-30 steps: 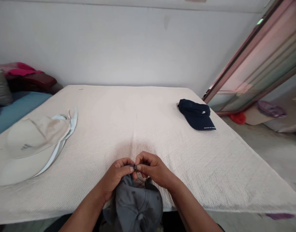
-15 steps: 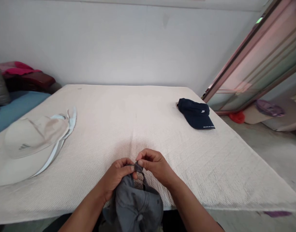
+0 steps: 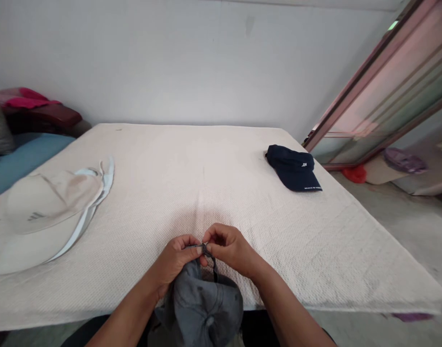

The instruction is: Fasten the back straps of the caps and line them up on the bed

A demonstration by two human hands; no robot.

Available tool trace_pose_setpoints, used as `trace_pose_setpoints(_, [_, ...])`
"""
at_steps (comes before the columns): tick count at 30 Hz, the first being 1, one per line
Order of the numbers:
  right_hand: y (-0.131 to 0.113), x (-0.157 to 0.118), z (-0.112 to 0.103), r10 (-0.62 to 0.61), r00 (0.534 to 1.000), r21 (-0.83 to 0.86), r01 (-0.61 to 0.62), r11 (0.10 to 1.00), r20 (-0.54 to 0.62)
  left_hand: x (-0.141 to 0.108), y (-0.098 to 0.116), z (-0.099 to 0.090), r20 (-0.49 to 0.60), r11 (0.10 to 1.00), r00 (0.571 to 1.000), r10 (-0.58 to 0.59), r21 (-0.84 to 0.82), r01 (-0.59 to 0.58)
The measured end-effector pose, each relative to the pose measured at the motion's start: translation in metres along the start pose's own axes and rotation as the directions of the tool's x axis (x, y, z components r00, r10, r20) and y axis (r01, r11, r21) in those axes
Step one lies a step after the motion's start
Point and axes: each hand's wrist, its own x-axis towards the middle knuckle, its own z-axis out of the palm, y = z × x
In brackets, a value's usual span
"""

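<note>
Head view: the left hand (image 3: 177, 260) and right hand (image 3: 231, 248) almost meet, fingertips of each pinched on the back strap (image 3: 205, 249) of a grey cap (image 3: 208, 306), seemingly near its fastening. The cap's crown hangs just below those fingers; a navy cap (image 3: 291, 166) lies beyond them, rightward, on the white cover (image 3: 163, 168).

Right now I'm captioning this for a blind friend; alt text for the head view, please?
Two hands, left and right, pinch the strap of a gray cap; a beige hat and navy cap lie on the covered table.
</note>
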Motion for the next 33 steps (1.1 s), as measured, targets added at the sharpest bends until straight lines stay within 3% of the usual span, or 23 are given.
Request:
trace_pose_setpoints(7, [-0.006, -0.003, 0.002, -0.005, 1.000, -0.120, 0.004, 0.993, -0.011, 0.001, -0.002, 0.001, -0.012, 1.000, 1.000, 0.005, 0.009, -0.004])
trace_pose_setpoints(15, [0.001, -0.003, 0.000, 0.009, 1.000, -0.055, -0.008, 0.998, 0.010, 0.001, 0.000, 0.001, 0.010, 1.000, 1.000, -0.016, -0.006, 0.016])
trace_pose_setpoints(20, [-0.003, 0.000, -0.002, 0.026, 1.000, 0.183, -0.024, 0.983, -0.010, 0.002, 0.000, 0.001, -0.005, 0.999, 1.000, -0.024, -0.048, 0.024])
trace_pose_setpoints(25, [-0.007, 0.000, -0.003, 0.067, 0.998, 0.528, -0.067, 0.847, 0.018, 0.003, -0.001, 0.004, -0.008, 0.987, 0.999, -0.038, -0.155, 0.037])
trace_pose_setpoints(33, [-0.013, -0.003, 0.000, 0.054, 0.998, 0.686, -0.024, 0.727, -0.021, 0.002, -0.004, 0.006, 0.051, 0.989, 0.997, -0.055, -0.137, 0.062])
